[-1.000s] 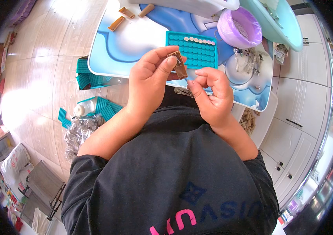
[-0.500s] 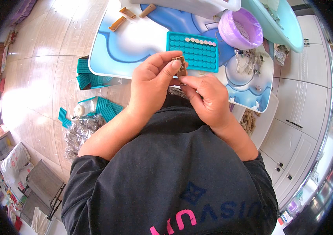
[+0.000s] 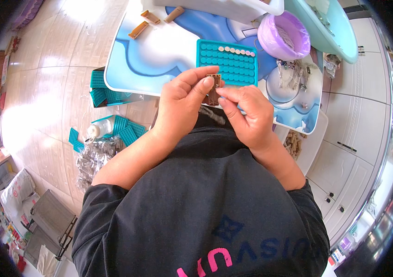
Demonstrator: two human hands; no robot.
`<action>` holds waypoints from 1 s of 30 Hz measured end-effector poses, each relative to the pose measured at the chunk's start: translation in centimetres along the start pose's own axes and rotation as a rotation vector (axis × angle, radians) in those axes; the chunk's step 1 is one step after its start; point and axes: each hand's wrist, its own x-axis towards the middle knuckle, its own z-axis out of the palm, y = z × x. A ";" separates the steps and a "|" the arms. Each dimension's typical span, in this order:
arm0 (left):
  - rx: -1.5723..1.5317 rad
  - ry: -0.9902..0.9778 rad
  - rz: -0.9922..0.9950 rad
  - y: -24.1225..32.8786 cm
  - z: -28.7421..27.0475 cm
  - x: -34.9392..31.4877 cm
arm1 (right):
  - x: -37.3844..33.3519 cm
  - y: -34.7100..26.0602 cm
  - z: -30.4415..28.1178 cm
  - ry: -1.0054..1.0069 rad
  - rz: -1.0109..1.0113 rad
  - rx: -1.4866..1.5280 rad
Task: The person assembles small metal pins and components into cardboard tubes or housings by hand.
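In front of my chest, a small brown rectangular piece (image 3: 214,98) with a lighter top edge stands roughly upright between my hands. My left hand (image 3: 182,99) pinches its upper end, thumb on the near face and index finger behind. Thumb and index finger of my right hand (image 3: 249,113) are pinched at its right side; whether they hold something tiny there as well I cannot tell. Just beyond the hands lies a teal tray (image 3: 228,69) with rows of round cups. Several whitish round discs (image 3: 236,49) sit in its far rows.
Several brown pieces (image 3: 151,17) lie at the far left of the blue-and-white table (image 3: 159,51). A purple lined basket (image 3: 270,34), a white bin (image 3: 233,8) and a light-green tub (image 3: 339,34) stand behind. Small clear bags (image 3: 291,74) lie at right; more teal trays (image 3: 129,134) are on the floor.
The brown piece has come slightly nearer and turned more upright, with its face toward me. My right fingers have shifted from its lower end up along its right side.
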 end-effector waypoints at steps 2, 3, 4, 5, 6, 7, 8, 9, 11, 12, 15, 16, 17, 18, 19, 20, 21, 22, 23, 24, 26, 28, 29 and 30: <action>0.042 -0.007 0.005 -0.1 0.0 -0.2 | 0.2 0.0 0.1 0.071 0.135 0.092; 0.086 -0.013 0.010 -0.2 0.0 -0.3 | 0.5 0.0 0.2 0.070 0.135 0.090; 0.064 -0.020 0.009 -0.6 0.0 -0.2 | 0.8 0.2 0.4 0.075 0.190 0.141; 0.061 -0.020 0.010 -0.5 -0.1 -0.2 | 1.2 0.4 0.5 0.079 0.246 0.192; -0.047 -0.025 -0.097 -0.3 -0.3 -0.2 | 1.4 0.9 0.5 0.048 0.280 0.207; -0.156 -0.030 -0.204 -0.2 -0.5 -0.1 | 1.9 1.7 0.6 0.043 0.279 0.205; -0.160 -0.031 -0.204 -0.1 -0.7 0.1 | 2.5 2.7 0.7 0.083 0.176 0.100; -0.210 0.016 -0.218 -0.1 -0.9 0.4 | 3.2 3.7 0.8 0.122 0.072 -0.005; -0.264 0.066 -0.234 -0.1 -1.5 0.8 | 4.3 5.3 1.3 0.136 0.079 -0.056; -0.296 0.092 -0.222 -0.2 -1.9 1.0 | 4.7 6.0 1.5 0.101 0.141 -0.128; -0.306 0.133 -0.196 -0.6 -2.8 1.8 | 5.5 7.4 2.1 0.056 0.181 -0.262; -0.293 0.131 -0.213 -0.6 -3.1 2.0 | 5.6 7.6 2.3 0.029 0.147 -0.314; -0.281 0.127 -0.230 -0.5 -3.3 2.2 | 5.7 7.7 2.4 0.002 0.113 -0.365; -0.286 0.132 -0.232 -0.5 -3.4 2.4 | 5.8 7.7 2.4 -0.005 0.113 -0.365; -0.284 0.142 -0.225 -0.6 -3.5 2.7 | 6.0 7.6 2.4 -0.005 0.075 -0.349; -0.281 0.150 -0.218 -0.6 -3.5 2.9 | 6.1 7.3 2.3 -0.004 0.039 -0.333; -0.285 0.157 -0.220 -0.7 -3.6 3.0 | 6.2 6.7 2.4 -0.011 0.038 -0.330; -0.288 0.139 -0.218 -0.7 -3.7 3.0 | 6.3 5.9 2.5 0.008 0.025 -0.217; -0.290 0.118 -0.217 -0.7 -3.8 3.0 | 6.2 4.8 2.5 0.029 0.015 -0.105; -0.294 0.120 -0.221 -0.8 -3.8 3.0 | 6.3 4.0 2.5 0.007 0.005 -0.068; -0.280 0.088 -0.201 -0.9 -3.9 3.1 | 6.2 3.2 2.9 0.003 -0.017 -0.061; -0.301 0.097 -0.208 -0.8 -3.6 3.2 | 6.2 3.3 3.2 -0.015 -0.068 -0.071; -0.319 0.108 -0.213 -0.7 -3.4 3.2 | 6.1 3.4 3.3 -0.017 -0.068 -0.072; -0.322 0.107 -0.214 -0.5 -3.4 3.1 | 6.0 3.4 3.3 -0.039 -0.113 -0.103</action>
